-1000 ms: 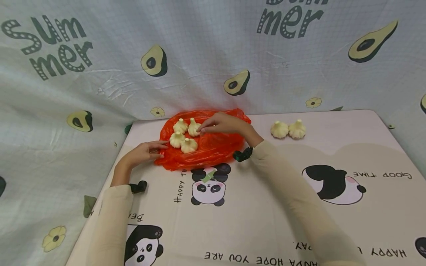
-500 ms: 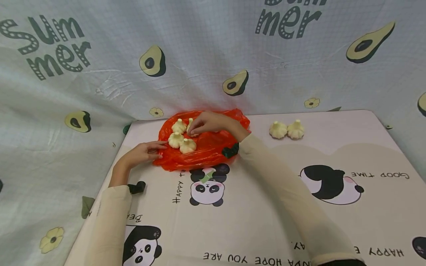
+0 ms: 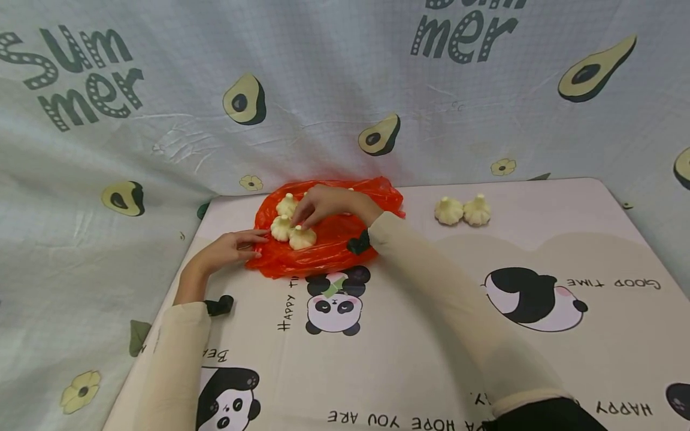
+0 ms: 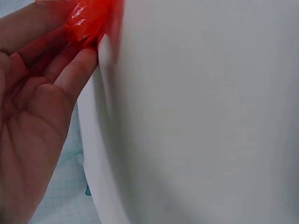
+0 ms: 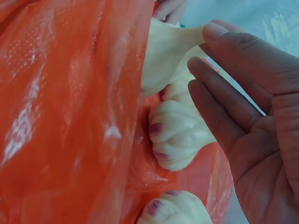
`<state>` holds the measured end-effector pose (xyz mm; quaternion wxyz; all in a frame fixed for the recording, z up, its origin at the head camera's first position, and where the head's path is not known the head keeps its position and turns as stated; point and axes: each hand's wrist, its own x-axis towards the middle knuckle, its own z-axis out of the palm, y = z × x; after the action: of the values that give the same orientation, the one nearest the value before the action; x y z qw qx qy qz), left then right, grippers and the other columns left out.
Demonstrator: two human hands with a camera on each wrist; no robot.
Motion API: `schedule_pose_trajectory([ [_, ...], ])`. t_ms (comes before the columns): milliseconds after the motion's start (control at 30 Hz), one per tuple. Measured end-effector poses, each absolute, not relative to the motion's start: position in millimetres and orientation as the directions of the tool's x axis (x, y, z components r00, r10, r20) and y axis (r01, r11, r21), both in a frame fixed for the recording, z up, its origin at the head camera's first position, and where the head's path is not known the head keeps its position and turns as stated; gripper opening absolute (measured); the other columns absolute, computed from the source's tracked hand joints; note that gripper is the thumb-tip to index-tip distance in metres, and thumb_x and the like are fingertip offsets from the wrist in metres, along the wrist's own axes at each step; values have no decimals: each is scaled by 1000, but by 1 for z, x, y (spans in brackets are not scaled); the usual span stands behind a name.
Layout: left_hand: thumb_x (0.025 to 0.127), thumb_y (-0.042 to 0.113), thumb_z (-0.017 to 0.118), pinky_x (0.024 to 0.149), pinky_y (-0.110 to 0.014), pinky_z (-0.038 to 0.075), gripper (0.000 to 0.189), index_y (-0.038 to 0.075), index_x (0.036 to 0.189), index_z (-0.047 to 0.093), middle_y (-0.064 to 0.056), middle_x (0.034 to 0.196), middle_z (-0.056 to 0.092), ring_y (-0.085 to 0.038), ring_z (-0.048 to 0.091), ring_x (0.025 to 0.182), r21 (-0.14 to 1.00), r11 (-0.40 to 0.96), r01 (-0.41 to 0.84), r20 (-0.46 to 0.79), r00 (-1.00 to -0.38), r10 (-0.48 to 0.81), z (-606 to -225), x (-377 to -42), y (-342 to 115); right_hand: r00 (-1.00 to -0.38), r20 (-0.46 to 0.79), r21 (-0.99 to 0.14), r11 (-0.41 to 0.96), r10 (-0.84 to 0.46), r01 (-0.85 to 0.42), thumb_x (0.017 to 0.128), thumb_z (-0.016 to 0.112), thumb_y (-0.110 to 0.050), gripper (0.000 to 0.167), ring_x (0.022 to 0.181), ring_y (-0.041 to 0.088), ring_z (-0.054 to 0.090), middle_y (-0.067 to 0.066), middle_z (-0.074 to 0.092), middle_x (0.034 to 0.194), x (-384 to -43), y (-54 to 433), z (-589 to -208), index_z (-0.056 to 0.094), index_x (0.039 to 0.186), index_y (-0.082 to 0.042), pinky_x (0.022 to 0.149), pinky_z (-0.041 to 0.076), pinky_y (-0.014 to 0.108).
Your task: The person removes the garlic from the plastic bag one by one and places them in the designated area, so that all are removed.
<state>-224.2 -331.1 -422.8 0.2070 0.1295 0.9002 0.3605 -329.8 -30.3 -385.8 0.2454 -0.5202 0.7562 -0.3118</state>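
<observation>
In the head view, a red plastic bag [image 3: 334,260] lies spread at the table's far edge with several garlic bulbs on it. My left hand [image 3: 226,248] grips the bag's left edge; red film [image 4: 88,21] shows between its thumb and fingers in the left wrist view. Above the bag, my right hand [image 3: 331,202] pinches the stem of the front garlic bulb [image 3: 302,238], thumb against finger, as the right wrist view shows. Two more bulbs, one at the back [image 3: 287,205] and one at the left [image 3: 281,228], sit beside it. Others are partly hidden behind the right hand.
Two garlic bulbs [image 3: 462,211] stand side by side on the table, right of the bag. The table cover [image 3: 420,323] has printed pandas and lettering. A hanging cloth [image 3: 312,90] with avocado prints rises behind the table and along its left side.
My right hand has moved left and toward me across the bag, from a back garlic bulb to the front one. My left hand stays on the bag's edge.
</observation>
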Motion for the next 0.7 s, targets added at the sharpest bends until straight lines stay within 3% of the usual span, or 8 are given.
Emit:
schedule_pose_trajectory([
  [367, 98, 9, 64, 119, -63, 24, 39, 2, 136, 63, -13, 158, 43, -40, 26, 150, 706, 704, 80, -276, -884, 377, -422, -224, -332, -311, -84, -807, 248, -947, -536, 93, 74, -9, 28, 113, 14, 68, 3, 74, 119, -332, -41, -391, 75, 120, -8, 97, 53, 24],
  [700, 98, 9, 65, 117, -60, 29, 38, 2, 136, 63, -13, 158, 43, -39, 29, 148, 711, 695, 105, -261, -879, 400, -423, -223, -332, -359, 13, -767, 221, -933, -603, 91, 78, -15, 26, 103, 11, 69, -1, 75, 113, -331, -31, -379, 78, 117, -12, 89, 56, 23],
])
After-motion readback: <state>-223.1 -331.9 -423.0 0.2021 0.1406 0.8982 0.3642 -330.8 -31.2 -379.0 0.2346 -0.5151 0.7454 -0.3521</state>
